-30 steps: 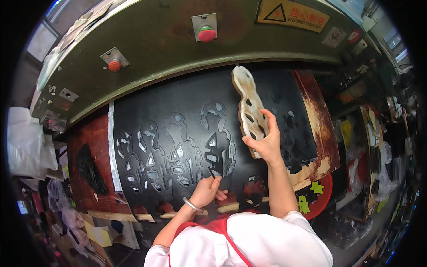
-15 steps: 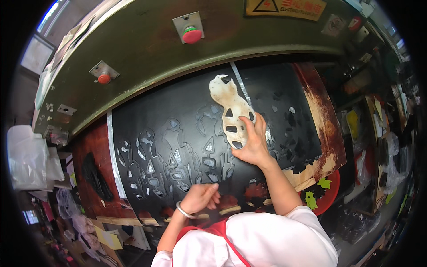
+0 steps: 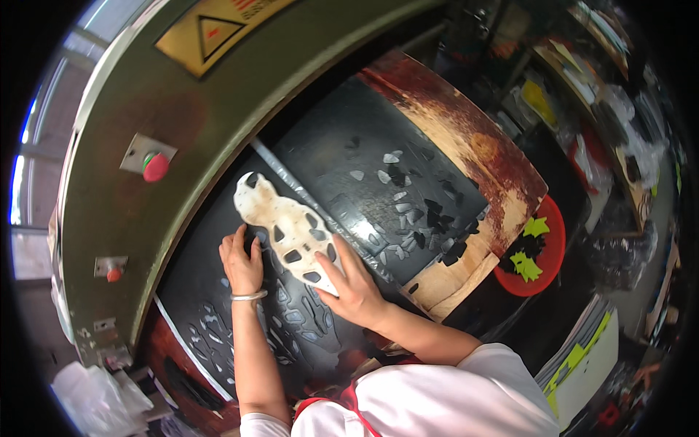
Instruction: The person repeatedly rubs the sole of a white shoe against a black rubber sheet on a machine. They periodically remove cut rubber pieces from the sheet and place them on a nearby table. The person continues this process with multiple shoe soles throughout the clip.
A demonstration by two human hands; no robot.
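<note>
A white, sole-shaped cutting die [image 3: 284, 224] with several dark openings and brownish stains lies at a slant on a black sheet [image 3: 211, 255]. My right hand [image 3: 353, 288] grips its near end, thumb on top and fingers along the right edge. Beside the die's left edge is my left hand [image 3: 242, 262], a bangle on its wrist; its fingers are apart above the sheet and hold nothing. Below and left of the die, cut outlines [image 3: 306, 309] mark the sheet.
A green machine beam [image 3: 109, 182] with a red button [image 3: 154, 166] runs along the far left side. Loose cut scraps [image 3: 408, 218] lie on the sheet's right part, near a worn wooden board [image 3: 502, 175]. A red bowl [image 3: 557, 240] holds yellow-green and black pieces.
The view has turned to the right. My left hand has moved from the sheet's near edge up beside the die and opened. My right hand still grips the die.
</note>
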